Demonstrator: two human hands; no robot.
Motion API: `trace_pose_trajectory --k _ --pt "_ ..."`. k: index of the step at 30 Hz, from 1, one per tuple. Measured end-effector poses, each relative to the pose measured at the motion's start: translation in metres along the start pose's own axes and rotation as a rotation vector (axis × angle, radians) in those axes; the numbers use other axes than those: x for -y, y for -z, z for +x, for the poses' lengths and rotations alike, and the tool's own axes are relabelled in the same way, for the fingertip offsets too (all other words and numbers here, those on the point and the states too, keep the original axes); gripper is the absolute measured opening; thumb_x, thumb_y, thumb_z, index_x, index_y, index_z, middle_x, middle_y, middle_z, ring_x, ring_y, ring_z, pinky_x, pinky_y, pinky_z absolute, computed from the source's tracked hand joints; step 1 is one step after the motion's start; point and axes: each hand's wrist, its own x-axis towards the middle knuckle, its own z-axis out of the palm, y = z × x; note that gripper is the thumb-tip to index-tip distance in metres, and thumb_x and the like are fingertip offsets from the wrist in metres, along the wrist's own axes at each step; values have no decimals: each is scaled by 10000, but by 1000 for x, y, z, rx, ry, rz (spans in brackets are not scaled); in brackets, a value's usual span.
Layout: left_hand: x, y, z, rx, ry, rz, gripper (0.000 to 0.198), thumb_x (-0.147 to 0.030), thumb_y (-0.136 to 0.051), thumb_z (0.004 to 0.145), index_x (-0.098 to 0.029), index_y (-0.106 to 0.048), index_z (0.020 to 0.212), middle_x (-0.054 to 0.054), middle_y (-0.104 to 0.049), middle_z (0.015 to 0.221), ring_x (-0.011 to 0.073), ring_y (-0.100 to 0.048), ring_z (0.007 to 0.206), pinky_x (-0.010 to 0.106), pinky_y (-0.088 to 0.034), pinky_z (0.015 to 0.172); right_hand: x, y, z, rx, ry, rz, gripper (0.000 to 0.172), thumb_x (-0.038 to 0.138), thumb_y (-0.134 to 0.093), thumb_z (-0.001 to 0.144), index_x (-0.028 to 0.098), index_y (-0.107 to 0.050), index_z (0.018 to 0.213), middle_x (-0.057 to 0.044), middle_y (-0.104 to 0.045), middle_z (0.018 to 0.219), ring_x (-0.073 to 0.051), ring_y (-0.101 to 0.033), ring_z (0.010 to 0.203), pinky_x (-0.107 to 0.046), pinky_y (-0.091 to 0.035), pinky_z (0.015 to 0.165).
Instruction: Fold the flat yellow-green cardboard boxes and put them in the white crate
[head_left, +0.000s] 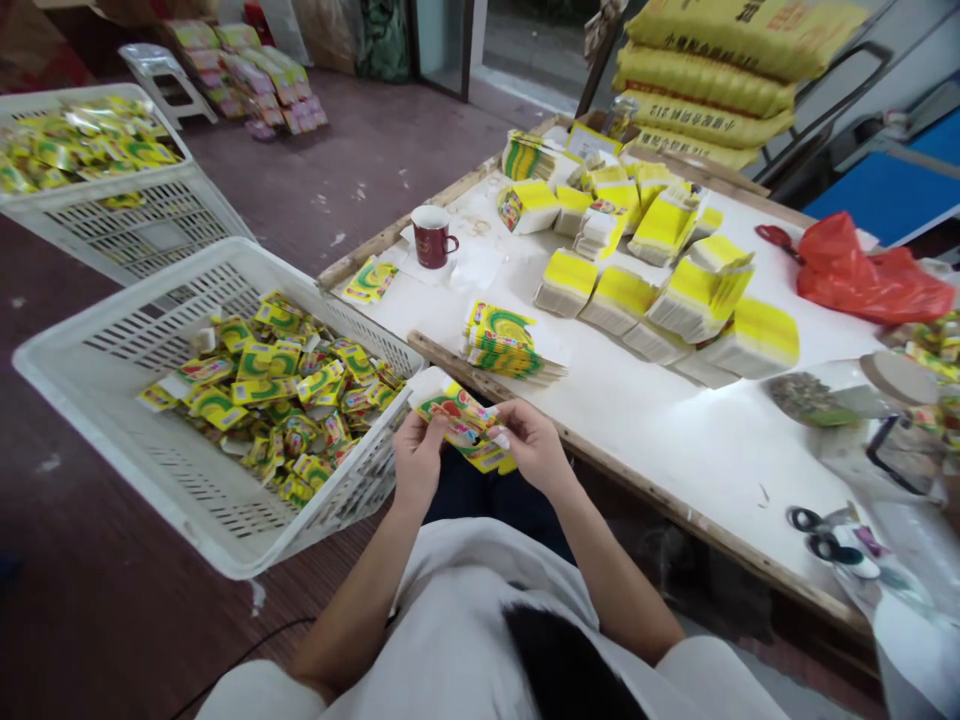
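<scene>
Both my hands hold one small yellow-and-green printed packet just in front of the table's near edge. My left hand pinches its left end with closed fingers. My right hand grips its right end, fingers curled. A short pile of the same printed sheets lies on the white table just beyond my hands. To my left, a white plastic basket holds several folded packets.
Stacks of yellow flat packets cover the table's middle. A dark red mug, a red plastic bag and scissors also sit there. A second filled basket stands far left. Yellow sacks are piled behind.
</scene>
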Motion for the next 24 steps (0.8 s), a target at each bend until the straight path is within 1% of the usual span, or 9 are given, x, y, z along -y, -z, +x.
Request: trace_pose_trajectory --k 2,5,8,10,13,15,18,21,24 --pt "-3 5 2 11 -4 23 340 -500 -789 729 -209 -687 872 16 -733 836 201 -702 817 332 -568 780 2 11 0 -11 48 -94 92 256 -574 880 229 -645 933 9 -664 784 -158 -627 688 -294 -519 668" --pt "-17 20 14 116 -51 35 503 -601 -752 729 -216 -690 1047 74 -750 1045 252 -706 984 393 -554 898 10 29 -1 -33 221 -360 229 121 -514 875 235 -684 978 -31 -700 872 -198 -644 813 -339 -532 753" --pt "-34 37 28 337 -98 155 847 -705 -770 620 -239 -566 1297 148 -632 1339 312 -604 1230 467 -444 1071 19 41 0 99 405 -649 308 72 -475 916 250 -719 976 -57 -713 903 -217 -610 879 -356 -519 788" --pt "-40 41 29 550 -28 398 1039 -611 -882 512 -223 -478 1387 182 -571 1406 349 -555 1284 501 -396 1109 22 41 1 221 517 -752 316 74 -462 950 248 -725 971 -55 -721 893 -204 -600 855 -342 -509 774" --pt "-31 29 15 775 106 698 999 -448 -899 571 -204 -424 1416 161 -581 1384 353 -557 1268 505 -413 1085 22 29 -1 183 630 -802 291 83 -468 966 229 -719 971 -59 -720 914 -190 -607 849 -333 -506 775" --pt "-18 15 3 690 103 718 800 -405 -800 708 -204 -423 1385 124 -616 1318 314 -590 1213 471 -447 1046 18 16 -4 -14 613 -797 266 97 -477 963 226 -709 974 -69 -703 946 -192 -621 862 -324 -520 766" --pt "-1 2 -8 426 28 647 699 -373 -745 738 -190 -417 1327 106 -631 1242 279 -619 1142 423 -483 992 10 -5 -13 -275 535 -693 235 116 -493 951 249 -670 1033 -69 -674 989 -191 -651 888 -310 -550 758" --pt "2 0 -9 295 -35 657 763 -386 -746 711 -184 -373 1345 119 -616 1243 275 -634 1115 404 -505 955 5 -17 -21 -334 435 -435 231 167 -559 922 253 -594 1134 -83 -663 1082 -210 -660 1004 -350 -562 854" --pt "-4 5 -7 336 -114 773 866 -412 -776 697 -190 -317 1397 147 -587 1315 298 -618 1175 420 -502 971 6 -9 -18 -366 220 -58 283 298 -663 871 237 -533 1115 -48 -657 987 -183 -665 877 -320 -566 784"
